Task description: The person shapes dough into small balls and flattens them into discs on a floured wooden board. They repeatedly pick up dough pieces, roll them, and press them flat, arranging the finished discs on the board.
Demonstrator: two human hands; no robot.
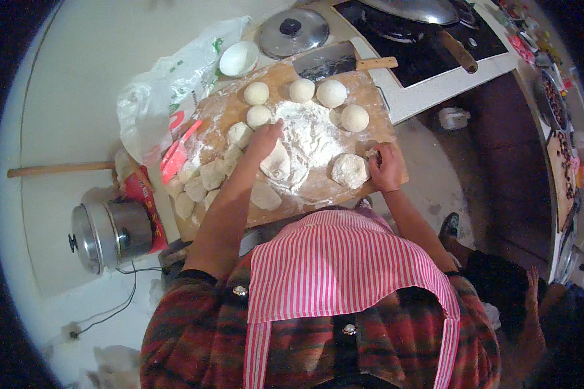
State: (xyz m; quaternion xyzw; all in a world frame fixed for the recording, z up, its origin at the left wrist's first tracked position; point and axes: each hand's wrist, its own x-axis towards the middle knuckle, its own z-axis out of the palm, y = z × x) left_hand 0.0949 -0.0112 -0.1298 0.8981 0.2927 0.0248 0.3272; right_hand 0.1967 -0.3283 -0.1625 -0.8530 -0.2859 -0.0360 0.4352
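Note:
A floured wooden board [224, 109] lies before me with a heap of white flour [311, 131] in its middle. My left hand [267, 137] is over the flour's left edge, just above a flattened dough piece [276, 163]; its fingertips touch the flour, and whether they pinch anything is unclear. At the board's right edge, my right hand [386, 165] has curled fingers around a small scrap of dough [371, 152], beside a rough round of dough [350, 171]. Smooth dough balls [331, 93] sit along the far side. Several uneven dough pieces [212, 175] lie at the left, partly behind my left forearm.
A cleaver [326, 62] lies across the board's far edge, near a white bowl [239, 59] and a pan lid [294, 33]. A red plastic scoop [175, 158] rests at left by a plastic bag [151, 97]. Beyond are a cooktop [418, 58] and another person's arm [530, 311] at lower right.

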